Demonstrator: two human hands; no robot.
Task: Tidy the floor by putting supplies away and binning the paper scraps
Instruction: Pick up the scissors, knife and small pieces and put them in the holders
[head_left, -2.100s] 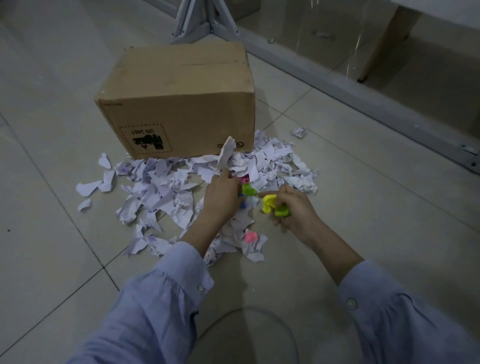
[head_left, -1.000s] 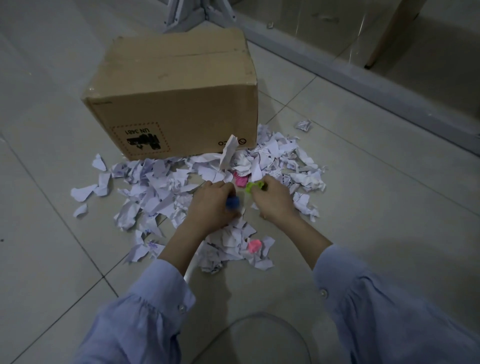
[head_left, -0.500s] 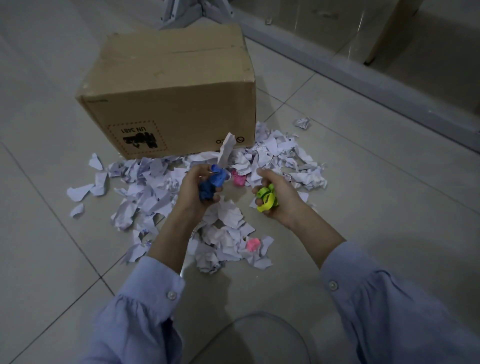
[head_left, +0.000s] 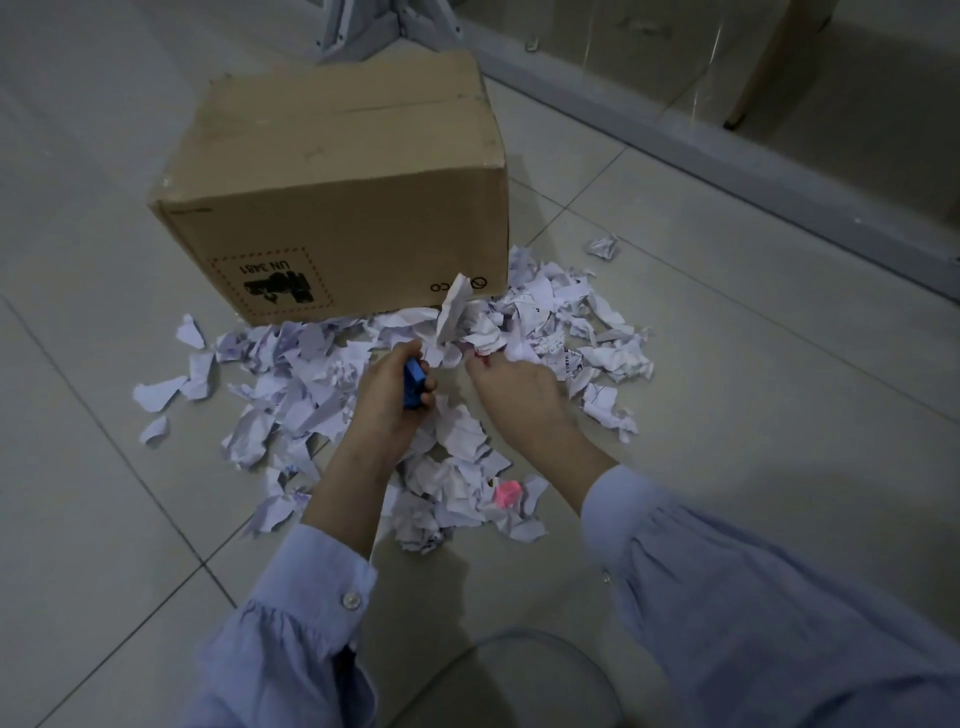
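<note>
At far left, a few loose pieces lie apart from the main spread of paper scraps on the tiled floor. A closed cardboard box stands on the far side of the spread, and scraps touch its near face.

The left hand is over the middle of the spread, its fingers curled round a blue item. The blue item's long axis runs roughly near to far.

The right hand is just to the right, knuckles up, with its fingertips down in the scraps. Its fingers are hidden, so whether it holds anything cannot be told. A pink-red spot shows at its fingertips, too small to identify.

A pink item lies on the near side of both hands, between the forearms and closer to the right one. It is half bedded in scraps, and its long axis cannot be read. The right hand is judged the nearer and the better placed. Retrieval would call for a draw back toward the body. Crumpled paper touches the pink item and may lift with it.

A transparent rim curves along the near edge; what it belongs to cannot be told. One crumpled scrap sits apart at far right, short of the grey rail.
</note>
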